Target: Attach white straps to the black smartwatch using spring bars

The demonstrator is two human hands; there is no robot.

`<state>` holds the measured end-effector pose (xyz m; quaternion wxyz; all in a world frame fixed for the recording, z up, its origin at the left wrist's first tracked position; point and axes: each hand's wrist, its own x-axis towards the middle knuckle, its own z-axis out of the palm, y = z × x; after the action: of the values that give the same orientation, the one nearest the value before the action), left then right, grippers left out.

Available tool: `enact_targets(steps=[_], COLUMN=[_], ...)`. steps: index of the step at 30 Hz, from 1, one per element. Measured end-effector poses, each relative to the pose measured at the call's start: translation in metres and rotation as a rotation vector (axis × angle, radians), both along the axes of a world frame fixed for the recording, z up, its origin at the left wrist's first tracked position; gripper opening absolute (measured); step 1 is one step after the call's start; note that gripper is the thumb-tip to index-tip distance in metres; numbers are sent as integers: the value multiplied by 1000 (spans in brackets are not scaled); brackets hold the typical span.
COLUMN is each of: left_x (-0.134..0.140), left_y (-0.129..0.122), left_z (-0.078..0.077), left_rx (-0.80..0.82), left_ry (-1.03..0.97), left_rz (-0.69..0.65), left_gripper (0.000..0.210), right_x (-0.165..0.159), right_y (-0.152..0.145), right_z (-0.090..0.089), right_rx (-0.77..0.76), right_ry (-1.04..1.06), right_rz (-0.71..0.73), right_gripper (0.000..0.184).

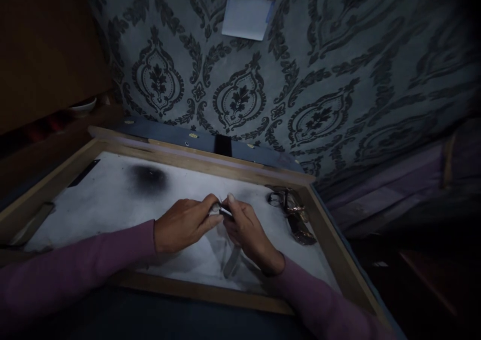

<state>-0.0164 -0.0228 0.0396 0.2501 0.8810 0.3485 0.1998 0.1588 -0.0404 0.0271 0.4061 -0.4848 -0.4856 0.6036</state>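
Note:
My left hand [188,222] is closed, thumb and fingertips pinching a small pale, rounded piece [214,208]. Facing it, my right hand [248,229] grips a small, slim dark object [226,211] with a thin shiny tip; its exact kind is too dim to tell. The two hands meet fingertip to fingertip above the white bottom of a shallow wooden-rimmed tray [210,293]. Under my right hand a flat grey strip with a rounded end [233,262] shows, partly covered by the hand.
A tangled heap of dark, shiny items [296,214] lies at the tray's right side. To the left are a flat black bar [84,173] and a long greyish object [33,224]. A dark smudge marks the white surface. Patterned wallpaper with a white paper [248,17] rises behind.

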Motion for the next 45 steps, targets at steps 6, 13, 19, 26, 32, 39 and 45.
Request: enact_targets(steps=[6, 13, 19, 26, 32, 39, 45], left_x=[-3, -2, 2, 6, 3, 3, 0], left_y=[8, 13, 10, 7, 11, 14, 18], left_z=[7, 5, -3, -10, -3, -2, -1], left_rx=[-552, -780, -813, -1055, -1105, -1049, -884], left_ry=[-391, -457, -383, -489, -701, -782, -829], left_rz=[-42, -88, -128, -224, -169, -47, 37], left_gripper=[37, 30, 20, 40, 39, 39, 24], right_x=[6, 12, 13, 16, 25, 26, 26], right_y=[7, 11, 16, 17, 18, 15, 15], right_z=[8, 9, 14, 25, 31, 31, 29], right_rx=[-180, -286, -249, -233, -179, -133, -119], right_ry=[225, 493, 746, 884, 948, 858, 707], right_rz=[-108, -68, -132, -151, -148, -88, -53], right_gripper=[59, 57, 41, 23, 12, 10, 36])
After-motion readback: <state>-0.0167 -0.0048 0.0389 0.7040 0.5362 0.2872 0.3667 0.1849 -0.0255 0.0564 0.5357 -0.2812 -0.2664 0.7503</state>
